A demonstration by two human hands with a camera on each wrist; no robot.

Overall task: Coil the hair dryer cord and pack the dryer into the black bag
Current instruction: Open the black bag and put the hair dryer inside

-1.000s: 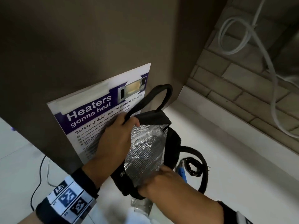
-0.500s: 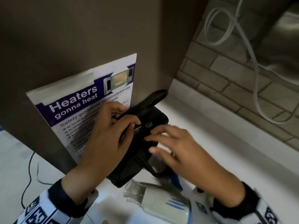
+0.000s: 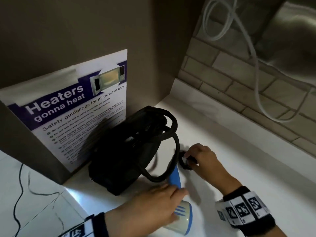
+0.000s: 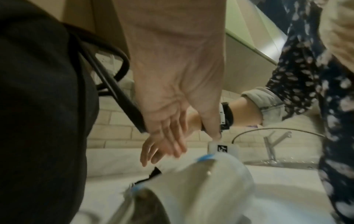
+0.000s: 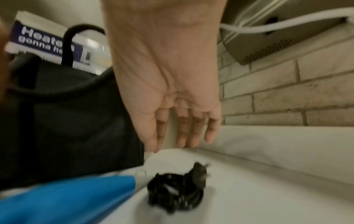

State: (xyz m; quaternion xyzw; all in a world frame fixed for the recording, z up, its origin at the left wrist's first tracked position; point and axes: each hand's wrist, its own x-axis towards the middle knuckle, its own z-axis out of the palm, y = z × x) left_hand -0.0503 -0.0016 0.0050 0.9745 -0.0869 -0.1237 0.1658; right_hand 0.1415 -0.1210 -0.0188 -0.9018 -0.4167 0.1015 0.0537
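The black bag stands on the white counter against a poster, its handles flopped over and one looped around the dryer's blue handle. The white and blue hair dryer lies in front of the bag. Its black cord sits in a small coil at the end of the handle. My left hand hovers over the dryer's body, fingers straight. My right hand is just above the coil, fingers extended and holding nothing.
A microwave safety poster leans on a brown panel behind the bag. A brick wall with a white hose runs along the counter's back. A thin black cable trails at the left. A faucet stands further right.
Both hands have let go of the bag, which now stands by itself. The left hand dropped over the dryer's body and the right hand moved to the coiled cord.
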